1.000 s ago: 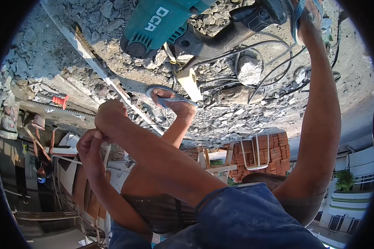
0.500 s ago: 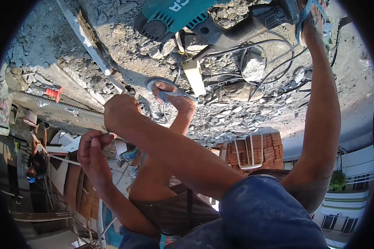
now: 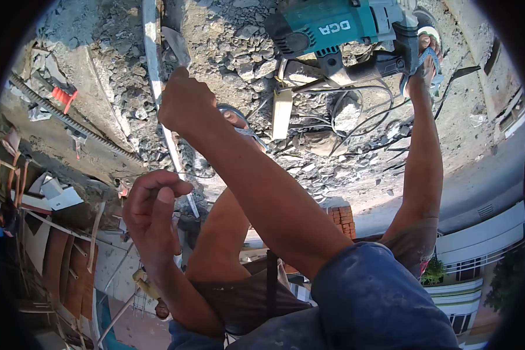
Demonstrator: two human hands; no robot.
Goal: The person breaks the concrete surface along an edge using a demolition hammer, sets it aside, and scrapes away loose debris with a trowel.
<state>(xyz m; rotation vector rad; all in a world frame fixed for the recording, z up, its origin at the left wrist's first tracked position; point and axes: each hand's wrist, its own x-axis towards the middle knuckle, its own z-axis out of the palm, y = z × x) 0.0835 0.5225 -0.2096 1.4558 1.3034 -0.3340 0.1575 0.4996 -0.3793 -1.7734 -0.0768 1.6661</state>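
Note:
My right hand (image 3: pixel 186 102) is closed around what looks like a trowel (image 3: pixel 176 45); its grey blade points away from me above rubble, and its handle is hidden in my fist. A long pale wooden strip (image 3: pixel 151 52) passes underneath that hand. My left hand (image 3: pixel 154 213) hangs nearer my body, fingers loosely curled and thumb near the index finger, with nothing visible in it. A thin dark line crosses near its fingertips; I cannot tell whether it touches them. Beyond my right forearm lies a teal and black power tool marked DCA (image 3: pixel 335 29), apart from both hands.
Broken concrete (image 3: pixel 239 52) covers the ground. A black cable (image 3: pixel 385 96) loops around a stone beside a pale block (image 3: pixel 282 114). Ribbed rebar (image 3: pixel 76 125) and a red piece (image 3: pixel 64 98) lie left. My sandalled feet stand among this; a person (image 3: pixel 149 286) is in the background.
My right hand has moved farther from my body, and the blade now shows beyond it. The left hand has shifted slightly right. The view has turned, showing more of the power tool.

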